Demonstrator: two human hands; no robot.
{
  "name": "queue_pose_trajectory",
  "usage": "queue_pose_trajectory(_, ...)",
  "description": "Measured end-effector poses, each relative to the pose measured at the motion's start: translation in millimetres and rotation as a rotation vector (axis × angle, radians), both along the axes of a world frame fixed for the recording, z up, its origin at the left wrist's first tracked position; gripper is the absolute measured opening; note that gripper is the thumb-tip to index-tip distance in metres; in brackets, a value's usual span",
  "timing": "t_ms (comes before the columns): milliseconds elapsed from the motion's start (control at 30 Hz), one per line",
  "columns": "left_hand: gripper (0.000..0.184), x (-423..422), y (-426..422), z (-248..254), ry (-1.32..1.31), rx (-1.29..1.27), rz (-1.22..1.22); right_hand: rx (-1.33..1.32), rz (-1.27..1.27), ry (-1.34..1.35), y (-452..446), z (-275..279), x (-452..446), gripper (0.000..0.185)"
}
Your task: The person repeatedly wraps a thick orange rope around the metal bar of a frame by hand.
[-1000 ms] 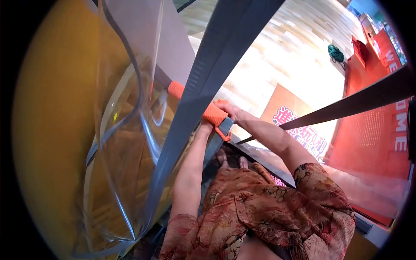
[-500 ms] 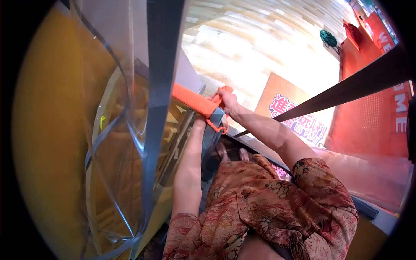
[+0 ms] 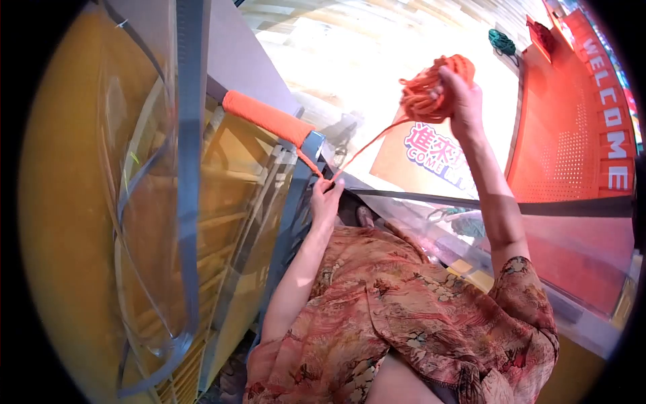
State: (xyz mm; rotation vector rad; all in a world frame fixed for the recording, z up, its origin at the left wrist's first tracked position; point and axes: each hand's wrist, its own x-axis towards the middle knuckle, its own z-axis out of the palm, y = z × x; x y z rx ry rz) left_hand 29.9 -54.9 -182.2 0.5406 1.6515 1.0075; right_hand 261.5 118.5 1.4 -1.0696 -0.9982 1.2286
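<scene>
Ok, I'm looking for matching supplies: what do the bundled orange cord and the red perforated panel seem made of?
Bundled orange cord: matte textile, perhaps cotton or synthetic yarn; its soft strands loop without shine.
Red perforated panel: smooth, probably painted metal, judging by the regular rows of small holes, though plastic is possible.

Orange cord (image 3: 425,102), red-patterned garment (image 3: 417,296)

The floor (image 3: 323,67) at 12 o'clock bears a green bundle (image 3: 501,42) between 1 and 2 o'clock and a lettered panel (image 3: 425,159) at 2 o'clock; a bar (image 3: 313,143) at 11 o'clock carries an orange winding (image 3: 269,120).
</scene>
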Motion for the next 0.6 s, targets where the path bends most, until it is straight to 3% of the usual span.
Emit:
queue_pose_trajectory(67, 0.069, 12, 17, -50, 0.009, 0.114, 0.107, 0.103, -0.003, -0.014, -21, 45, 15, 0.020)
queue_pose_trajectory(133, 0.066, 21, 33, -68, 0.034, 0.396, 0.211, 0.249, -0.016, -0.004, -38, 88, 26, 0.015)
queue_pose_trajectory(167, 0.043, 28, 39, -70, -0.065, 0.475, 0.371, 0.293, -0.018, -0.025, -45, 106, 32, 0.015)
queue_pose_trajectory(200, 0.022, 18, 38, -78, -0.160, 0.422, 0.340, 0.337, -0.013, -0.044, -50, 121, 35, 0.016)
queue_pose_trajectory(267, 0.025, 26, 23, -40, 0.108, 0.333, 0.305, 0.386, 0.076, -0.013, -60, 140, 35, 0.017)
queue_pose_trajectory(333, 0.024, 18, -12, -7, -0.045, 0.203, -0.077, 0.356, 0.137, -0.008, -70, 150, 29, 0.017)
queue_pose_trajectory(400, 0.025, 6, -57, 46, -0.380, 0.212, -0.331, 0.313, 0.250, -0.010, -78, 158, 19, 0.021)
queue_pose_trajectory(467, 0.022, -24, -98, 97, -0.596, 0.095, -0.315, 0.230, 0.188, 0.103, -109, 165, 7, 0.025)
queue_pose_trajectory(500, 0.022, -54, -117, 105, -0.685, 0.281, -0.224, 0.024, 0.232, 0.331, -112, 172, 10, 0.025)
queue_pose_trajectory(533, 0.022, -87, -137, 113, -0.767, 0.470, -0.127, 0.047, 0.694, 0.491, -108, 178, 14, 0.025)
queue_pose_trajectory(600, 0.026, -154, -174, 122, -1.426, 0.622, 0.527, 0.042, 1.217, 0.942, -108, 175, -1, 0.022)
